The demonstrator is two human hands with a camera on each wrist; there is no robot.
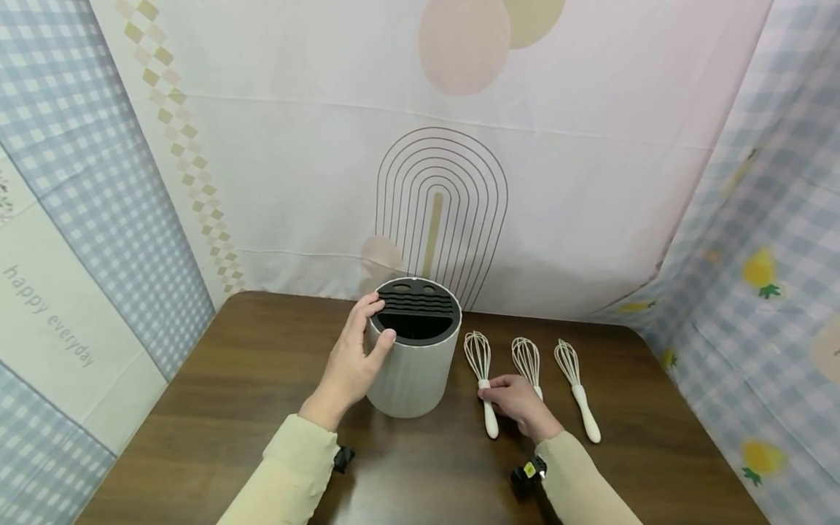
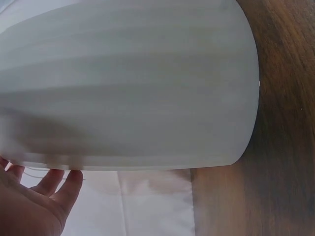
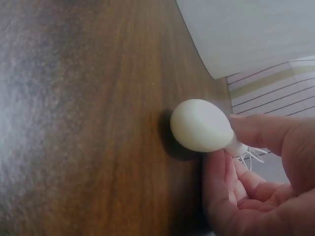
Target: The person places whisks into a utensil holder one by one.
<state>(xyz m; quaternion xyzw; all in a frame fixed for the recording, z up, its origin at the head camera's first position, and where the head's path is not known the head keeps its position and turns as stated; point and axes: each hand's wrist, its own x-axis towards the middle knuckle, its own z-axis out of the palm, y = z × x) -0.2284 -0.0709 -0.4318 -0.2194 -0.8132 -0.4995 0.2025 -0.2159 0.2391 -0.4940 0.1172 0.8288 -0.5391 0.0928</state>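
A white ribbed utensil holder [image 1: 410, 383] with a black slotted lid [image 1: 420, 300] stands upright on the brown table. My left hand [image 1: 351, 364] holds its left side near the rim, fingers around the far edge and thumb at the front. In the left wrist view, fingertips [image 2: 74, 179] touch the holder's wall. To the right of the holder, my right hand [image 1: 518, 405] pinches a white whisk [image 1: 491, 421] at the top of its handle. The right wrist view shows the rounded handle end [image 3: 199, 125] close over the wood, with thumb and fingers on either side.
A second whisk [image 1: 526, 359] lies partly hidden behind my right hand, and a third whisk [image 1: 586, 412] lies farther right. Behind the wooden table [image 1: 230, 408] hangs a white patterned cloth [image 1: 295, 182]. Blue checked cloths [image 1: 65, 80] flank both sides.
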